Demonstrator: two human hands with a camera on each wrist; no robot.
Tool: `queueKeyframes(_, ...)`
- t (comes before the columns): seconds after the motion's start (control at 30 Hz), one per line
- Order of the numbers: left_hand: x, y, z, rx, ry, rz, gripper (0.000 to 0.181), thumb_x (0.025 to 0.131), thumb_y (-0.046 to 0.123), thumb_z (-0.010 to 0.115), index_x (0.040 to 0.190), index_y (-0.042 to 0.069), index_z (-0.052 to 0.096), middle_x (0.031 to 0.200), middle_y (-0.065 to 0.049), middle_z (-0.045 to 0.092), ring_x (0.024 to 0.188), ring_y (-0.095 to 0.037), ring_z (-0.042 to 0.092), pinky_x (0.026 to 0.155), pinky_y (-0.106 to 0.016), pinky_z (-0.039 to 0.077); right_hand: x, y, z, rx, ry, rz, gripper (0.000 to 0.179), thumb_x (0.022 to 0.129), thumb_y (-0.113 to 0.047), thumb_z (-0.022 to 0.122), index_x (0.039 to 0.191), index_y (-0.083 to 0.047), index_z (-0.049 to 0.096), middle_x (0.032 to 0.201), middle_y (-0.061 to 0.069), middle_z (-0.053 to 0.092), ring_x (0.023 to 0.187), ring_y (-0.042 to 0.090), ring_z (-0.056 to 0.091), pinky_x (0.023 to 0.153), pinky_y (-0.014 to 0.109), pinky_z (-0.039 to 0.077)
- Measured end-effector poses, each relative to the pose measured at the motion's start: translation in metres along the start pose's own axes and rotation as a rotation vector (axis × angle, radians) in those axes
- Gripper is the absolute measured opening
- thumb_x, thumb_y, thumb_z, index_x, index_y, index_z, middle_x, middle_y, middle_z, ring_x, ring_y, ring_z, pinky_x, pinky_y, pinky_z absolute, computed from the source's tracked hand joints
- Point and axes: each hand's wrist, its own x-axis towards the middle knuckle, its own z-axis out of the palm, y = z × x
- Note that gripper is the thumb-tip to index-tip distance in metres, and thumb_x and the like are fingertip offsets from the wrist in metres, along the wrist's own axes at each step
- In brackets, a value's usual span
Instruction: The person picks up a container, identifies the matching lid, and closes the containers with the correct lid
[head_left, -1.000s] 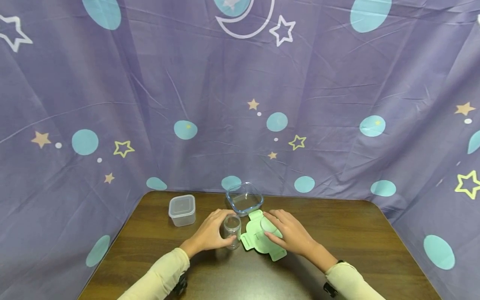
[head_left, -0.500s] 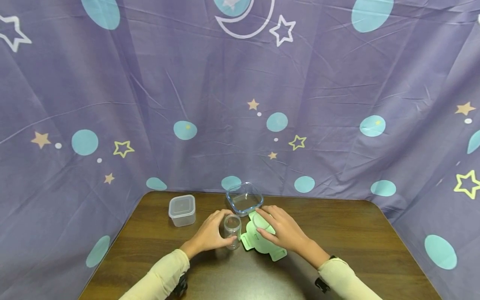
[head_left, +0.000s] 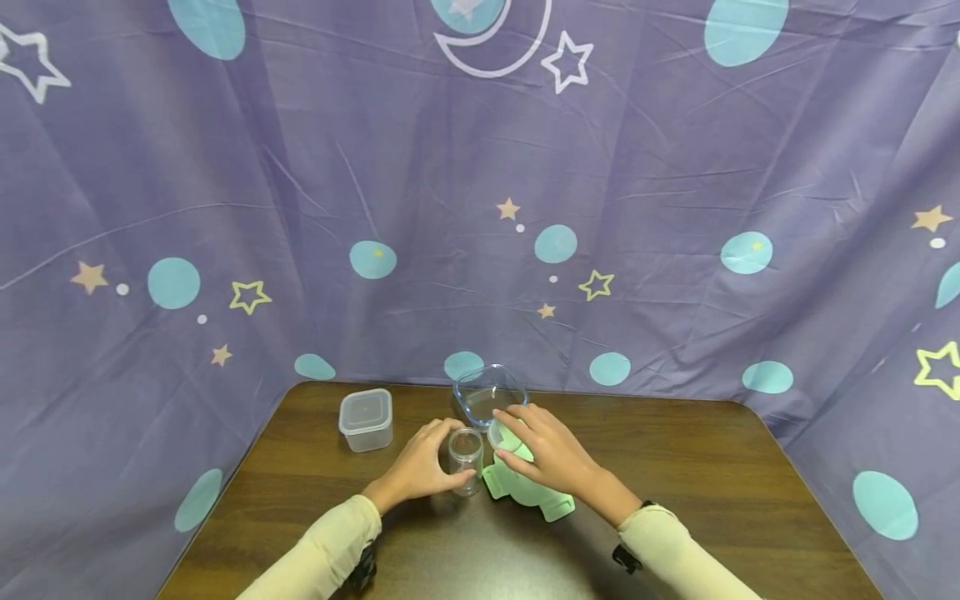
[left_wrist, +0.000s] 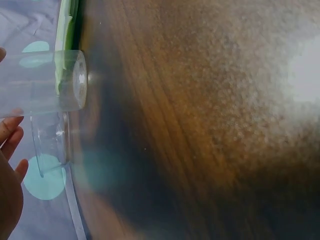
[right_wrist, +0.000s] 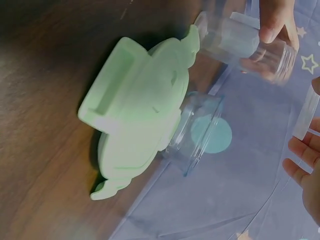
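Note:
A clear, round-mouthed jar (head_left: 467,471) stands upright on the table, and my left hand (head_left: 417,467) grips its side with thumb and fingers spread around it. To the right of it, my right hand (head_left: 551,450) holds a clear round lid (head_left: 503,435) by its edge. The right wrist view shows this lid (right_wrist: 306,114) edge-on, apart from the jar (right_wrist: 235,40). Below the right hand lies a pale green lid with side flaps (head_left: 525,490), partly covered in the head view. My left fingers (left_wrist: 11,131) touch the jar's wall in the left wrist view.
Behind the jar and green lid sits a square glass container (head_left: 480,398) without a cover. A translucent plastic box (head_left: 367,423) with its lid on stands at the back left of the wooden table (head_left: 660,475). A patterned purple cloth (head_left: 637,167) hangs around the back and sides.
My right hand has moved left and slightly back with the clear lid, from above the green lid toward the jar. The left hand and jar have stayed in place.

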Motion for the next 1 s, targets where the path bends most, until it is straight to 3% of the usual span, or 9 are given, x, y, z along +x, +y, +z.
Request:
queueKeyframes(0.17,0.001,-0.003,0.001,0.021,0.013,0.037,0.064,0.067,0.041,0.091,0.118,0.016,0.061,0.103,0.005,0.065,0.095,-0.010,0.061,0.082,-0.034,0.053,0.008,-0.004,0.005,-0.001,0.000,-0.026,0.056,0.096,-0.042,0.067,0.140,-0.008,0.060,0.124,0.008,0.064,0.110,0.023,0.064,0.093,0.038,0.055)
queueKeyframes(0.5,0.005,-0.007,0.002,0.076,0.040,0.127,0.057,0.068,0.046,0.087,0.108,0.016,0.060,0.102,0.007,0.059,0.102,-0.013,0.056,0.095,-0.039,0.048,0.017,-0.014,0.009,0.029,-0.042,-0.013,0.056,0.094,-0.037,0.071,0.141,-0.010,0.058,0.127,0.006,0.064,0.115,0.020,0.062,0.096,0.036,0.055)
queueKeyframes(1.0,0.004,-0.005,0.002,0.084,0.040,0.114,0.056,0.069,0.045,0.087,0.111,0.017,0.061,0.105,0.008,0.062,0.106,-0.013,0.057,0.097,-0.040,0.049,0.027,-0.020,0.017,0.027,-0.078,-0.028,0.056,0.096,-0.039,0.070,0.141,-0.009,0.059,0.128,0.005,0.063,0.111,0.019,0.062,0.090,0.034,0.055)
